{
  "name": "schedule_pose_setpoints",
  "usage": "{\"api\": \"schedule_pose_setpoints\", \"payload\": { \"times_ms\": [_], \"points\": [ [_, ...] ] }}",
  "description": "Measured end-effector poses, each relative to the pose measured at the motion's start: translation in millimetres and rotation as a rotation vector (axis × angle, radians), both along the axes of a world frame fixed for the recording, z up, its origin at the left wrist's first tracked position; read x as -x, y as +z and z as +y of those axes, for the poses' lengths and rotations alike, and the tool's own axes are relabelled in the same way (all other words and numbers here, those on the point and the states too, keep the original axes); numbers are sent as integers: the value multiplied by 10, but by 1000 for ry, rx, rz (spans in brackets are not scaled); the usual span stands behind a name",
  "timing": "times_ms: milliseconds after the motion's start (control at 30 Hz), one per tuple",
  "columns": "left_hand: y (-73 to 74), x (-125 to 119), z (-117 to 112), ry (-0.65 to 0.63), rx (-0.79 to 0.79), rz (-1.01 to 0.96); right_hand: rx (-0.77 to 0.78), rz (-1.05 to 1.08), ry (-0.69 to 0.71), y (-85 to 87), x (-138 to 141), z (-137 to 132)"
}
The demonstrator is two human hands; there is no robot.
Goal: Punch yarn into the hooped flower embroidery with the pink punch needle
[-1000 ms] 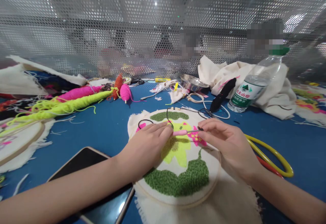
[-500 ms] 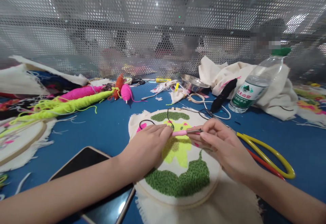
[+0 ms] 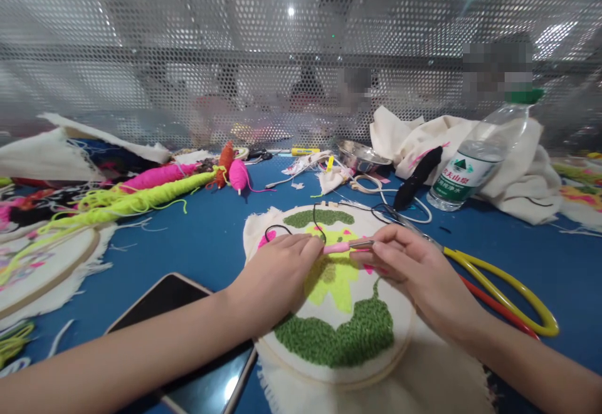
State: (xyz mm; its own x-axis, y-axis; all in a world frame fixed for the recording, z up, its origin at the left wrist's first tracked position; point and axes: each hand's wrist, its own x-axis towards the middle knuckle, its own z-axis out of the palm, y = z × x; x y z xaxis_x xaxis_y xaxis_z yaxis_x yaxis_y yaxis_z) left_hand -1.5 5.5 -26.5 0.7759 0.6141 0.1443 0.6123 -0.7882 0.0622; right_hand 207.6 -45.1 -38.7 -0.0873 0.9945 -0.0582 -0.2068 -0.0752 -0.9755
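Holding pink-handled metal needle (image 3: 361, 245) over pale wooden hoop (image 3: 343, 387)
Pinching tip (image 3: 369, 244), right hand (image 3: 414, 270); gripping handle (image 3: 337, 248), fingers together, left hand (image 3: 279, 273).

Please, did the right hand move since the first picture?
Yes. Against the hooped cloth, the right hand has its fingers further left, now covering most of the pink patch beside the yellow figure.

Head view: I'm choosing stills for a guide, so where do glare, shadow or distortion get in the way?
All in the head view: glare whitens a spot on the phone; shade dulls the cloth below the hoop; the bottle leans outward, probably wide-angle distortion; the tip of the pink-handled tool, by the right hand, is hard to make out.
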Motion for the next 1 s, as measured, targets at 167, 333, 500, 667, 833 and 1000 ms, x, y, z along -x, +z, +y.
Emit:
{"api": "schedule_pose_setpoints", "payload": {
  "times_ms": [167,333,500,667,833,1000],
  "points": [
    [-7,10,4,3,11,11,21,-28,-40,17,7,-3],
    [7,14,0,22,37,26,23,4,-45,30,13,-8],
    [36,6,16,36,32,56,1,26,-136,14,-39,73],
    [53,4,28,60,62,66,-140,-14,-300,21,-135,224],
    [147,-14,3,195,409,-334,-174,33,-459,227,-203,400],
    [395,-104,17,164,603,-597,-194,150,-447,407,-47,577]
  ]
}}
